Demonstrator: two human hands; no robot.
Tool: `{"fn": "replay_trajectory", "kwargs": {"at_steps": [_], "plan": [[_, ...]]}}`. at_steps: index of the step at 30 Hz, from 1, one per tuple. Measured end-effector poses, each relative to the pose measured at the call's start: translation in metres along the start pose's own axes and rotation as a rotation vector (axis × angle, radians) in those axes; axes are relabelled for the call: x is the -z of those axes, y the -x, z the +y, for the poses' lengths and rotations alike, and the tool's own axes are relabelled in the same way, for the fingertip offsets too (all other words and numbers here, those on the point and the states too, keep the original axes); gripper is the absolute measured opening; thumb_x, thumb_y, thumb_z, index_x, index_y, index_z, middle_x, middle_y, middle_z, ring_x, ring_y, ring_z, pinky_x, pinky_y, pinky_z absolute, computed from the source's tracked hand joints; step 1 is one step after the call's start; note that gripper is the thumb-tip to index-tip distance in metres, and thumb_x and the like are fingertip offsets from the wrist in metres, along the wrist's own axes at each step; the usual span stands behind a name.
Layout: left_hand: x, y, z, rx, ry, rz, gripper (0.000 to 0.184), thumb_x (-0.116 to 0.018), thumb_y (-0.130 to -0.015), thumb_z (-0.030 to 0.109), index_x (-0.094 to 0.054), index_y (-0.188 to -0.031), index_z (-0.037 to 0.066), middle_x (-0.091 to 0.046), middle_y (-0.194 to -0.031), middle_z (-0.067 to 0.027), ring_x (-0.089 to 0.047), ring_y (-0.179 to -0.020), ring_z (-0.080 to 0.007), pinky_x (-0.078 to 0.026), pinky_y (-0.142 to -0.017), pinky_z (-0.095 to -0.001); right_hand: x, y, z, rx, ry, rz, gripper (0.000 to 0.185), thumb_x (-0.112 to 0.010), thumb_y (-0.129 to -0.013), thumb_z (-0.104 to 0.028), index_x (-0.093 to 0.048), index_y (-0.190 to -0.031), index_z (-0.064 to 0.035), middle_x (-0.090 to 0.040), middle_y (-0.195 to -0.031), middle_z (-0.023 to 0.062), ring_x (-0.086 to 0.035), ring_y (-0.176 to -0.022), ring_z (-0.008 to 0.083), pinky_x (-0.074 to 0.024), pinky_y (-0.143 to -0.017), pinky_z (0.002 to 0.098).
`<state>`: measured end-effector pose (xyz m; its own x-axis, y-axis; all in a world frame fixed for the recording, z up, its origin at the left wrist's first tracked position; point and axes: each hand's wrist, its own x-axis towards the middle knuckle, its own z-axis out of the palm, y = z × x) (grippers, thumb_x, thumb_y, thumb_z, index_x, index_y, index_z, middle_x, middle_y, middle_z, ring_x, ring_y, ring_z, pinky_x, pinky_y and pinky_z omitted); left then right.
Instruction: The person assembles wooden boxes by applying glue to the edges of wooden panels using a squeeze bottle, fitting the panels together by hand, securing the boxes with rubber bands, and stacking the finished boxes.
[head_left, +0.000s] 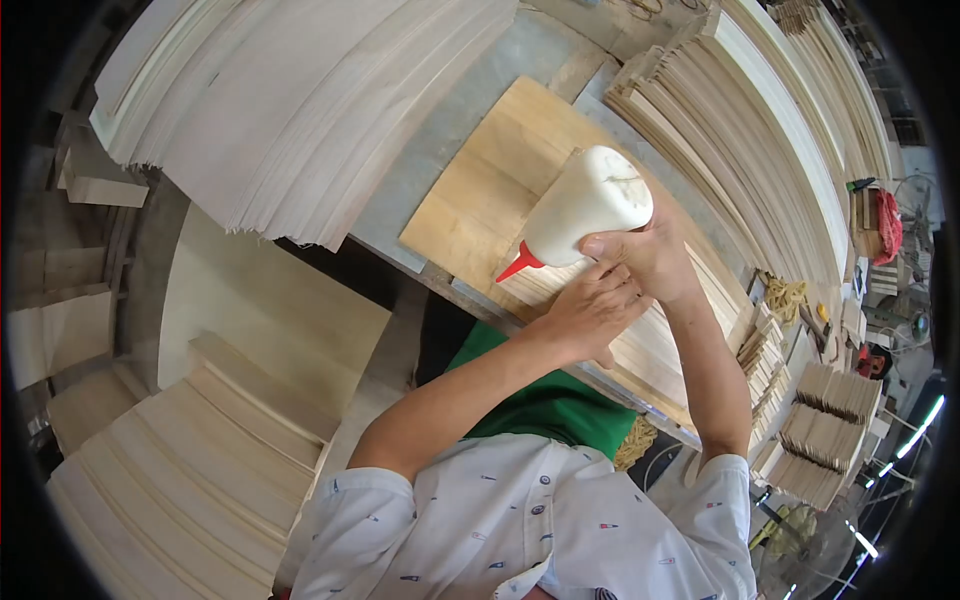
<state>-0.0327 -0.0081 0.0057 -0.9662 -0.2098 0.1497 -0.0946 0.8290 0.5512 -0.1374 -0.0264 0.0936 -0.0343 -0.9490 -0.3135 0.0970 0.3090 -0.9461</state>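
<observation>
My right hand (655,262) grips a white glue bottle (585,205) near its base. The bottle is tilted, its red nozzle (519,264) pointing down and to the left, just above pale wood strips (650,350). These strips lie side by side on a light-brown wooden board (480,190). Over the strips, close below the right hand, is my left hand (598,308), palm down with fingers stretched and thumb apart. Its palm side is hidden.
Large stacks of thin wood sheets stand at the upper left (320,100) and upper right (740,140). Curved wood panels (180,480) fill the lower left. Bundled wood pieces (820,440) and a red plastic bag (887,227) are at the right.
</observation>
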Motion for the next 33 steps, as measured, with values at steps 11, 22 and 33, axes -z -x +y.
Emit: {"fn": "replay_trajectory", "kwargs": {"at_steps": [11, 22, 33], "plan": [[0.006, -0.003, 0.002, 0.010, -0.037, -0.050, 0.096, -0.082, -0.056, 0.043, -0.044, -0.137, 0.007, -0.037, -0.146, -0.0088, -0.025, -0.139, -0.0270, -0.014, -0.116, -0.0413, 0.027, -0.015, 0.002, 0.091, 0.139, 0.064, 0.069, -0.082, -0.069, -0.008, -0.048, -0.129, -0.0053, -0.061, -0.118, 0.0054, -0.056, -0.110, 0.0157, -0.0427, -0.098, 0.0336], [0.010, -0.002, 0.002, -0.010, -0.030, -0.003, 0.089, -0.083, -0.056, 0.039, -0.047, -0.131, 0.006, -0.037, -0.145, -0.0095, -0.024, -0.140, -0.0277, -0.020, -0.115, -0.0415, 0.066, -0.036, -0.006, 0.281, 0.102, 0.184, 0.063, -0.079, -0.073, -0.014, -0.048, -0.127, -0.0027, -0.061, -0.115, 0.0077, -0.056, -0.109, 0.0181, -0.0416, -0.098, 0.0343], [0.013, -0.005, 0.003, -0.008, -0.012, -0.062, 0.090, -0.083, -0.057, 0.039, -0.046, -0.133, 0.007, -0.034, -0.147, -0.0102, -0.022, -0.141, -0.0277, -0.020, -0.115, -0.0413, 0.097, -0.030, -0.003, 0.411, -0.051, 0.376, 0.061, -0.078, -0.076, -0.015, -0.047, -0.127, -0.0024, -0.060, -0.114, 0.0083, -0.057, -0.107, 0.0192, -0.0448, -0.094, 0.0358]]}}
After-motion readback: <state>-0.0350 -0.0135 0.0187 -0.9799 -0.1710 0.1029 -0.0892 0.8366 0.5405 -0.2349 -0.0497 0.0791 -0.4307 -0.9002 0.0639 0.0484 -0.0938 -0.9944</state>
